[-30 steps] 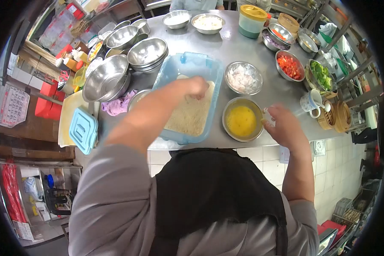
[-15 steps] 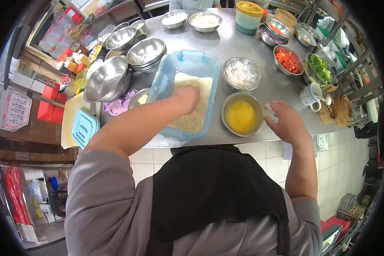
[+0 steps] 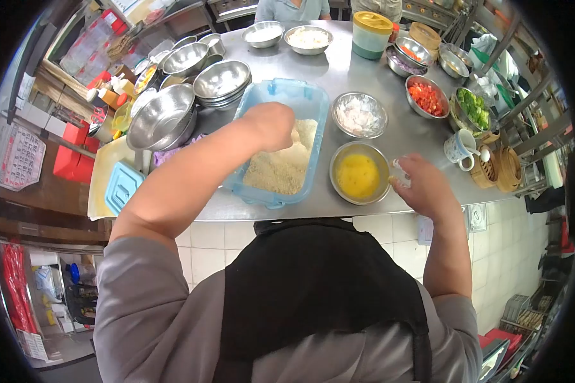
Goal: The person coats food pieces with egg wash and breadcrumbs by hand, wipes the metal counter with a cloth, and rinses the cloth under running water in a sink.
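Note:
My left hand (image 3: 269,126) is over a blue plastic tub (image 3: 321,127) that contains pale breadcrumbs (image 3: 278,172) and whiter flour-like powder. Its fingers are curled downward and closed. Whatever they hold, if anything, is hidden by the hand. To the right is a steel bowl of beaten egg (image 3: 358,176), yellow and liquid. Beside that bowl's right rim my right hand (image 3: 421,185) hovers, thumb and fingers apart, with pale, wet residue on the fingertips. Behind the egg stands a steel bowl of pale raw pieces (image 3: 358,116), perhaps fish or meat.
Stacked steel bowls (image 3: 220,80) and a colander (image 3: 161,118) flank the tub's left. On the right are bowls of chopped red pepper (image 3: 427,96) and green vegetable (image 3: 473,108), a mug (image 3: 459,147) and bamboo steamers (image 3: 508,167). A person (image 3: 294,9) stands across the table.
My left hand has lifted from the crumbs toward the back of the tub. The right hand stays beside the egg bowl, almost unmoved. The view has tilted slightly.

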`<move>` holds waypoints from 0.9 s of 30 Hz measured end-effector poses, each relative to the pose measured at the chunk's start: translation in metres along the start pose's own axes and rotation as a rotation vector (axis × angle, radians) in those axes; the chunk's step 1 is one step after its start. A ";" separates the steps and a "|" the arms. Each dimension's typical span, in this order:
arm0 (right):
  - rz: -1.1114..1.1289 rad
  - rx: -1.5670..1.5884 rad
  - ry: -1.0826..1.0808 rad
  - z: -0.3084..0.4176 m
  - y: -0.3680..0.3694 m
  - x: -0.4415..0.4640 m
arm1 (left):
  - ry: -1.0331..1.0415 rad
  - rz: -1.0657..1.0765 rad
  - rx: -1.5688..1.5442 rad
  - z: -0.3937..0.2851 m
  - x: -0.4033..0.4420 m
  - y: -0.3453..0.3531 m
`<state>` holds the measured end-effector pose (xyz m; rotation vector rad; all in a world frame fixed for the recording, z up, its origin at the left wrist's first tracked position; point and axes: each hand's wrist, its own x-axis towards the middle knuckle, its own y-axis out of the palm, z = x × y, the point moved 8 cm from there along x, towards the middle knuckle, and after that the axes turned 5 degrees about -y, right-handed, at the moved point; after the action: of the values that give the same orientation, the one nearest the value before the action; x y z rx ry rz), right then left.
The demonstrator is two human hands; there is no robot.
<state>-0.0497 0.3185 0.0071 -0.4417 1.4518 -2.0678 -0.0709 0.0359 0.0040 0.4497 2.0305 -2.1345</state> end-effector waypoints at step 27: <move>0.016 -0.168 -0.169 0.030 0.009 0.056 | -0.254 0.107 0.046 0.165 -0.103 0.020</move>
<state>-0.0742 0.2595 0.0061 -0.6533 1.5264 -1.8549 0.0149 -0.1384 0.0241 0.2704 1.7823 -2.0603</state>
